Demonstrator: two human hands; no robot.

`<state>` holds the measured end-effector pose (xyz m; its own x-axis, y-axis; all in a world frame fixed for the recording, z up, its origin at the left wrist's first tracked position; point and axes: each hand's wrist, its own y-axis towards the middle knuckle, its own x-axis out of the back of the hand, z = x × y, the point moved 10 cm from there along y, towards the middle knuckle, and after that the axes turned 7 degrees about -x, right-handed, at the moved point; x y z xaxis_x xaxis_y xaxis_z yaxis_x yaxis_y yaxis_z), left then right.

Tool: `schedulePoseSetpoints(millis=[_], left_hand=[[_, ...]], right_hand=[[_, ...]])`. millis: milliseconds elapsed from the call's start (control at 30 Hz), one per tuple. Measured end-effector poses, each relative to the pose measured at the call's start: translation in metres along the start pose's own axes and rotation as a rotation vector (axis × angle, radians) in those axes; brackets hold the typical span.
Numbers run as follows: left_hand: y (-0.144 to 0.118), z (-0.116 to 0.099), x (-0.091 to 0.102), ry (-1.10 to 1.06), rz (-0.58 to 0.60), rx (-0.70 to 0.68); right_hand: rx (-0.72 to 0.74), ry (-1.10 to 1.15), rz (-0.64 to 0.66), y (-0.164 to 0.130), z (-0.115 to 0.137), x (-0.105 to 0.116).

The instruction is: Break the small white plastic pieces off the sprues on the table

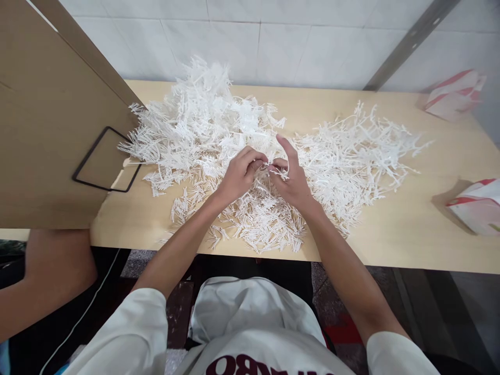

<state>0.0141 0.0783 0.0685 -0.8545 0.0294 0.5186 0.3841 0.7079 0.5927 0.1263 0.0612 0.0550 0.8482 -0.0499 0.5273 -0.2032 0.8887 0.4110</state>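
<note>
My left hand (pixel 242 172) and my right hand (pixel 292 181) meet over the middle of the table, fingertips almost touching. Between them is a thin white branched plastic piece (pixel 285 174), pinched by both. The right index finger points up, away from the other fingers. Behind my left hand rises a tall heap of white branched plastic pieces (pixel 195 120). Another heap of longer, twig-like white pieces (pixel 371 146) spreads to the right of my right hand. Below both hands lies a flatter scatter of short white pieces (pixel 273 229).
A cardboard panel (pixel 50 114) stands at the left, with a black rectangular wire-like frame (pixel 103 185) against it. Two red-and-white packets (pixel 478 205) sit on the wooden table (pixel 402 229) at the right. A tiled wall (pixel 281 52) closes the back. Another person's arm (pixel 58 281) shows at lower left.
</note>
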Motion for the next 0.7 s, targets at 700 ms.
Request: schedulePoseSetpoints(millis=[700], left_hand=[[-0.007,-0.009,-0.022,0.327,0.244,-0.139]], right_hand=[[-0.018,-0.019,-0.012,0.000,0.003,0.005]])
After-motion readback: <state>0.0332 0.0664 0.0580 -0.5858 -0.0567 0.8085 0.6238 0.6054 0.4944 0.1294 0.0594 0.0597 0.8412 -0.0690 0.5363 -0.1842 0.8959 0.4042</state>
